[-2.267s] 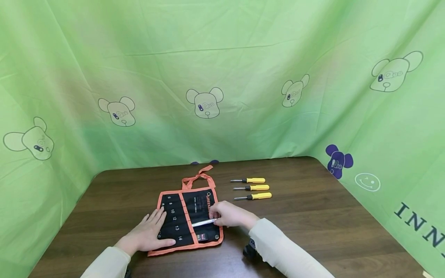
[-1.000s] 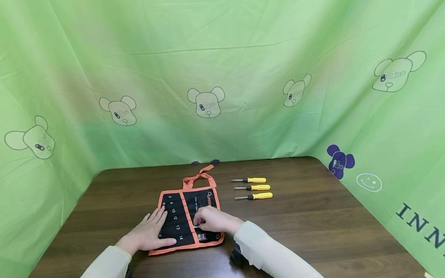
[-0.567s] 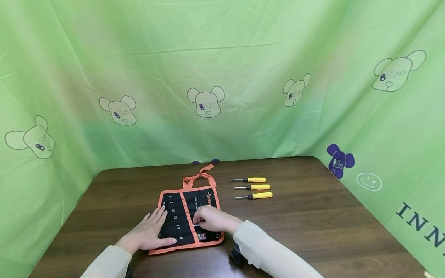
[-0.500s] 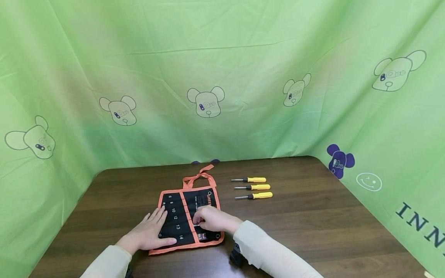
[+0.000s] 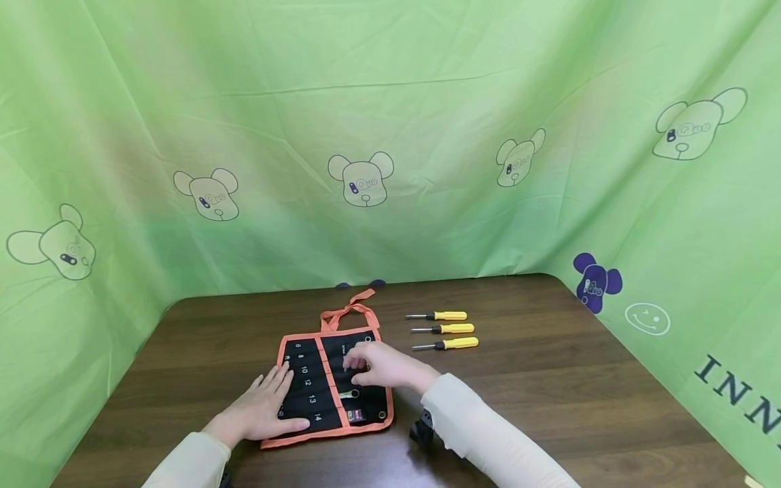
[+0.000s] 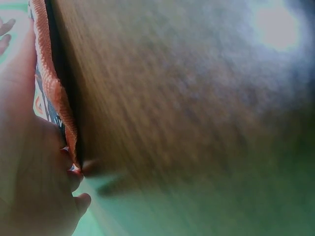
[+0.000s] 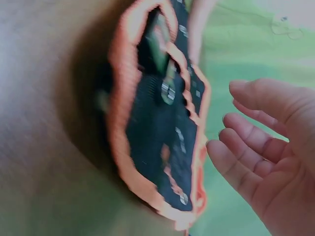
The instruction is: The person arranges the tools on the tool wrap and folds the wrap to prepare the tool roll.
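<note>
A black tool pouch with orange trim (image 5: 329, 367) lies spread on the table, its left half marked with printed numbers. My left hand (image 5: 268, 405) rests on the pouch's left side, fingers spread. In a pocket in the pouch's right half sits a wrench (image 5: 350, 394); only its ring end sticks out, and the rest is hidden in the fabric. My right hand (image 5: 387, 366) hovers over the right half, just above the wrench, holding nothing. The right wrist view has the fingers loosely bent and apart from the pouch, with the wrench's ring end (image 7: 168, 91) showing.
To the right of the pouch lie three screwdrivers with yellow handles, the far one (image 5: 450, 316), the middle one (image 5: 457, 329) and the near one (image 5: 460, 343). Orange ties (image 5: 349, 313) extend from the pouch's far edge. A green printed curtain (image 5: 366, 237) hangs behind the wooden table (image 5: 549, 393).
My right hand has slid the wrench leftward into the pocket, let go of it, and lifted slightly away and to the right. My left hand has stayed on the pouch.
</note>
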Available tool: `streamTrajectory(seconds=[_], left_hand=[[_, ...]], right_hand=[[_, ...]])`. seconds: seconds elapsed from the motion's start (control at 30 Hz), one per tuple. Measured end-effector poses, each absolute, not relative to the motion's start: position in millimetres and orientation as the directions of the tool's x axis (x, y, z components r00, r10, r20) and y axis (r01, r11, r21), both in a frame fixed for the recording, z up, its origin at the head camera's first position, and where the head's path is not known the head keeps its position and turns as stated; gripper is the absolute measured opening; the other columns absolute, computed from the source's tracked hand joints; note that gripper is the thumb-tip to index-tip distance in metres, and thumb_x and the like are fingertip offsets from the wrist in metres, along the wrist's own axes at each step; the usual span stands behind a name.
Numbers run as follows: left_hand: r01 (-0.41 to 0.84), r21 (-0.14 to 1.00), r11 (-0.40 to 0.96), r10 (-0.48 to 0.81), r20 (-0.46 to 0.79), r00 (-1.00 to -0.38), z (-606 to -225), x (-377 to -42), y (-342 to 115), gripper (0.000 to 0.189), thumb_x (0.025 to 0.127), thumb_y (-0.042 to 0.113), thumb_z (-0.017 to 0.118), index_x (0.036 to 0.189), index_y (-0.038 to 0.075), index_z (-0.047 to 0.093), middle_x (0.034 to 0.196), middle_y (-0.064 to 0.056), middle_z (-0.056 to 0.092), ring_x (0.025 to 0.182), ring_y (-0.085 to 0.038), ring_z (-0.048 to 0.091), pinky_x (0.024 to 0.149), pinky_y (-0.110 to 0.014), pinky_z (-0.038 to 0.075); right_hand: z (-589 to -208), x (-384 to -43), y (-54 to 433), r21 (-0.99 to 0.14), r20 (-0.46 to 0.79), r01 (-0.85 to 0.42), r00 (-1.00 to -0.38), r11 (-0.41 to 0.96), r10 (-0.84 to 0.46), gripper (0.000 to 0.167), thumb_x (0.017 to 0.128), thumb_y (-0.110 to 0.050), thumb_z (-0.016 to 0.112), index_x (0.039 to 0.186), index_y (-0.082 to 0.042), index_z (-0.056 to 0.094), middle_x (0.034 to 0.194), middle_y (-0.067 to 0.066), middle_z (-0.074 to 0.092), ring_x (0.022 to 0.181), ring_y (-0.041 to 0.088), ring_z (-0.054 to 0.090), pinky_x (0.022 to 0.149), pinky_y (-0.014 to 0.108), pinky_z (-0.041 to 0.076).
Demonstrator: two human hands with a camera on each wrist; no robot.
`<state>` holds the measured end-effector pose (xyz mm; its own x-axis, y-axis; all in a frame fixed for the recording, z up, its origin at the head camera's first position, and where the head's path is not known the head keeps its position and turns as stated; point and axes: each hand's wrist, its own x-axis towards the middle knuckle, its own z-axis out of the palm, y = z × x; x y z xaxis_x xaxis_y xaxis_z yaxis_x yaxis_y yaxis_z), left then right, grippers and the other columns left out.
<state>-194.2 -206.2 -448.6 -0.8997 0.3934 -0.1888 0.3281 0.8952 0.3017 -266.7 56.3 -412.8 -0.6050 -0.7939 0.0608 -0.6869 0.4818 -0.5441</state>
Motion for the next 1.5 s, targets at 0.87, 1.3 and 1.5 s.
streamTrajectory(seconds=[0.87,1.3,1.5], left_hand=[[0.319,0.314,0.894,0.39,-0.195,-0.9,-448,-193,-206,0.1,0.078,0.07,0.049,0.14,-0.006,0.029,0.147,-0.023,0.018,0.135,-0.036,0.016,0.103,-0.055,0.016],[0.317,0.298,0.9,0.383,-0.195,-0.903,-450,-195,-206,0.1,0.078,0.07,0.049,0.14,-0.006,0.029,0.148,-0.022,0.018,0.135,-0.036,0.016,0.103,-0.055,0.016],[0.32,0.295,0.9,0.383,-0.189,-0.904,-451,-196,-206,0.1,0.078,0.07,0.048,0.14,-0.006,0.029,0.148,-0.022,0.018,0.135,-0.036,0.016,0.103,-0.055,0.016]], right_hand=[[-370,-299,133,-0.591,0.309,-0.66,-0.716,0.464,-0.626,0.023,0.083,-0.008,0.067,0.105,-0.004,0.062,0.095,0.006,0.061,0.089,0.021,0.057,0.08,0.04,0.047],[-379,-309,179,-0.613,0.305,-0.583,-0.797,0.533,-0.521,0.023,0.084,-0.011,0.068,0.105,-0.004,0.063,0.095,0.009,0.062,0.087,0.019,0.057,0.078,0.042,0.045],[-388,-311,195,-0.631,0.309,-0.551,-0.825,0.547,-0.474,0.021,0.083,-0.01,0.068,0.103,-0.003,0.064,0.095,0.006,0.062,0.084,0.019,0.055,0.073,0.04,0.045]])
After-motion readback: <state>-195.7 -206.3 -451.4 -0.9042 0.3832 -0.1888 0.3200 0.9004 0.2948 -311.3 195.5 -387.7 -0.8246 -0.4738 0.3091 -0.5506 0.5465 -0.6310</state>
